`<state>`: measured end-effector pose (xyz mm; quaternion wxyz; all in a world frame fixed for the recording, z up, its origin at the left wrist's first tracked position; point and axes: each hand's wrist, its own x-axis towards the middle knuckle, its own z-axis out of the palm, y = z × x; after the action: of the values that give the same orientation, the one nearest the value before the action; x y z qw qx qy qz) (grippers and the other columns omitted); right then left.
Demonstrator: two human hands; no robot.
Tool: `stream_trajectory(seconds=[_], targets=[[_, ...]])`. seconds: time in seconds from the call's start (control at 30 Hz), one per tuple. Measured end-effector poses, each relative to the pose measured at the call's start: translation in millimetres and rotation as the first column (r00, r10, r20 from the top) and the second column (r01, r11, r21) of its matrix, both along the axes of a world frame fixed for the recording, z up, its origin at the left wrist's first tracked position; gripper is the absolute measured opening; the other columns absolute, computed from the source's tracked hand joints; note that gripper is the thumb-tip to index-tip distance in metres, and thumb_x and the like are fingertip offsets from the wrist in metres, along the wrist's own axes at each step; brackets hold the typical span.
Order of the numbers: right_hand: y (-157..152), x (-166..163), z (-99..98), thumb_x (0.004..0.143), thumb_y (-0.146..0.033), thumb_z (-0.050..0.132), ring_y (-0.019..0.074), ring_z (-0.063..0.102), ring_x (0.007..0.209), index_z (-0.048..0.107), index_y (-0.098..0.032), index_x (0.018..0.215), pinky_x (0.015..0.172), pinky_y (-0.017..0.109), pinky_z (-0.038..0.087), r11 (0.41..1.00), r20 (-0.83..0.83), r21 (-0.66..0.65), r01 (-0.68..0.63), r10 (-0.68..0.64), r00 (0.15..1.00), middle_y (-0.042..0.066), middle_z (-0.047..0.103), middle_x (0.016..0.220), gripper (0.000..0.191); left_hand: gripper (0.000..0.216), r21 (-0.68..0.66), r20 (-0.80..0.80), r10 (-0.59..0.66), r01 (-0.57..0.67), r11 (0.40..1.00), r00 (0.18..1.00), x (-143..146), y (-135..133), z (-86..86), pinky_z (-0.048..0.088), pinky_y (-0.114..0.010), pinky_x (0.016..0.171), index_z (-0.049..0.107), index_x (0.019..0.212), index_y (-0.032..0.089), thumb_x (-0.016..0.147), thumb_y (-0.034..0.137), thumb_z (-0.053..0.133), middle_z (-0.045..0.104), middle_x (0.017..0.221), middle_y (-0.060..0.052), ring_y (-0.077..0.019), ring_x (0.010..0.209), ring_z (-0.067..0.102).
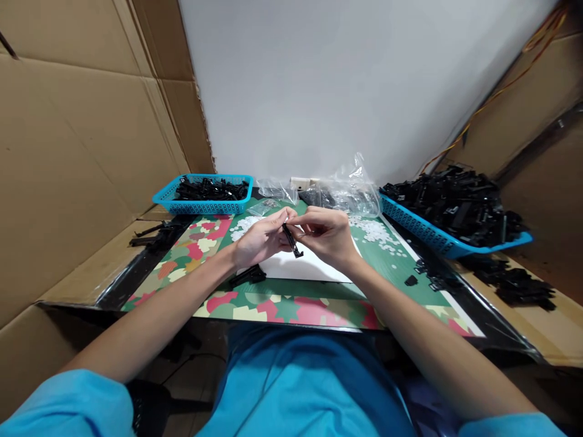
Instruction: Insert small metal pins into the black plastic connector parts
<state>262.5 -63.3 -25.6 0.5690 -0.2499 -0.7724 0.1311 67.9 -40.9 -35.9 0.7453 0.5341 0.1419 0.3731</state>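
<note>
Beyond the white sheet (314,271), to its left, sits 1 blue basket (204,207) of black parts (209,189), probably for easy reach. Over the sheet, the left hand (262,238) grips 1 slim black piece (292,240), seemingly steadying it; the right hand (325,233) is bunched narrow at its upper end, its grip unclear. Rightward lie white discs (371,230), then a fuller basket (414,227).

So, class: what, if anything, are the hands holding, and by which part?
A slim black part, held near its far end by the left hand; the right hand is at that end, its grip unclear.
</note>
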Motion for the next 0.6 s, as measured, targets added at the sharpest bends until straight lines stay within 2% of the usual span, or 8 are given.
stream_trajectory(seconds=[0.2,0.33,0.47,0.6], targets=[[-1.6,-2.1,-0.1,0.095,-0.031,0.078,0.0106,0.045,0.057,0.081,-0.019,0.084,0.055,0.027,0.036,0.998,0.038,0.039,0.047,-0.049,0.998,-0.003,0.053,0.063,0.017,0.026,0.02,-0.017,0.013,-0.012,1.0,1.0,1.3,-0.8,0.4,0.045,-0.024,0.066,0.057,0.098,0.02,0.11,0.043,0.054,0.054,0.089,-0.004,-0.0146,0.07,0.047],[-0.3,1.0,-0.6,0.098,-0.037,0.075,0.0113,0.042,0.057,0.078,-0.019,0.078,0.055,0.027,0.035,0.997,0.093,0.038,0.065,-0.068,0.993,-0.002,0.051,0.062,0.028,0.024,0.021,-0.02,0.025,-0.024,0.999,0.999,1.5,-0.4,0.0,0.045,-0.024,0.067,0.056,0.097,0.02,0.107,0.042,0.058,0.051,0.087,-0.003,-0.0146,0.07,0.045],[1.2,5.2,-0.7,0.104,-0.041,0.067,0.013,0.045,0.06,0.081,-0.019,0.084,0.057,0.028,0.036,0.997,0.204,0.04,0.064,-0.071,0.976,0.001,0.055,0.066,0.033,0.025,0.0,-0.013,0.031,-0.031,1.0,0.999,1.6,1.4,-2.3,0.046,-0.025,0.067,0.054,0.095,0.021,0.107,0.042,0.059,0.046,0.086,-0.001,-0.0143,0.069,0.044],[3.7,7.4,-3.6,0.107,-0.038,0.062,0.0135,0.046,0.061,0.08,-0.019,0.085,0.06,0.028,0.038,0.994,0.248,0.093,0.064,-0.086,0.965,0.002,0.056,0.068,0.034,0.026,-0.008,-0.015,0.046,-0.046,0.999,0.999,2.2,2.5,-5.0,0.049,-0.025,0.069,0.055,0.095,0.021,0.105,0.043,0.062,0.047,0.085,-0.001,-0.0141,0.07,0.046]])
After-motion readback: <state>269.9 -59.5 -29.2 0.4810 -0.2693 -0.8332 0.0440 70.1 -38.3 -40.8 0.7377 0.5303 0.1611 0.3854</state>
